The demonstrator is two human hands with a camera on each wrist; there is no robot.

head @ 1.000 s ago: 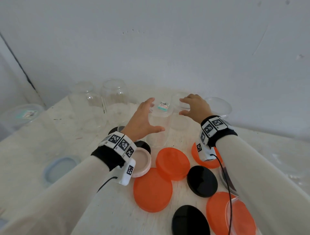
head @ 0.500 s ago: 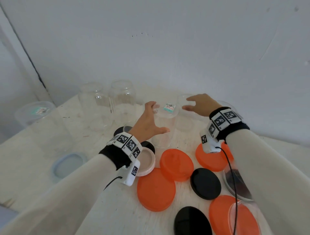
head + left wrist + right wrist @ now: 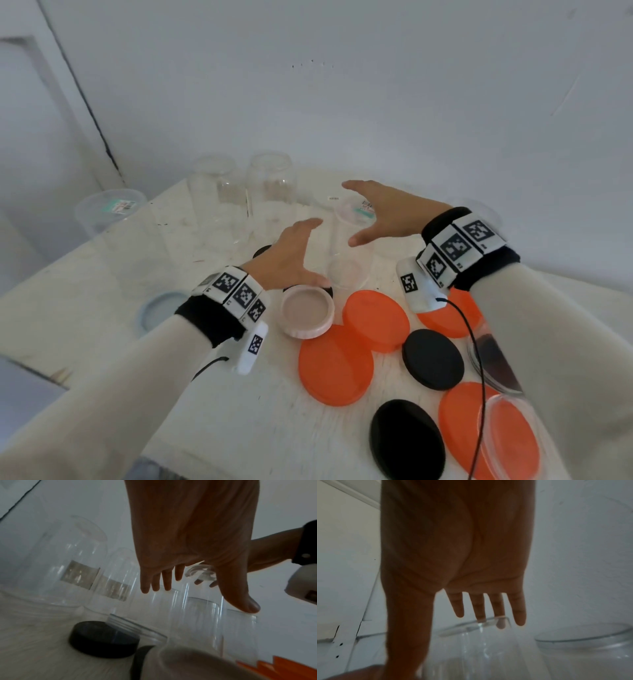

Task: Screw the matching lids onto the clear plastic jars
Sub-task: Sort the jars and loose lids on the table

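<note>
Both hands were spread wide and held nothing. The left hand (image 3: 291, 260) and right hand (image 3: 387, 214) flanked a tall clear jar (image 3: 349, 250) with a barcode sticker, standing open on the surface (image 3: 85, 308), probably framing it for a two-sided grasp. In the left wrist view the thumb seemed to touch a jar rim; actual contact was uncertain. The pink lid (image 3: 307, 311) lay upturned just beside the jar's base, the likeliest match, with orange lids (image 3: 335, 365) and black lids (image 3: 432, 359) overlapping nearer the person. More open jars (image 3: 270, 192) stood behind, lidless.
</note>
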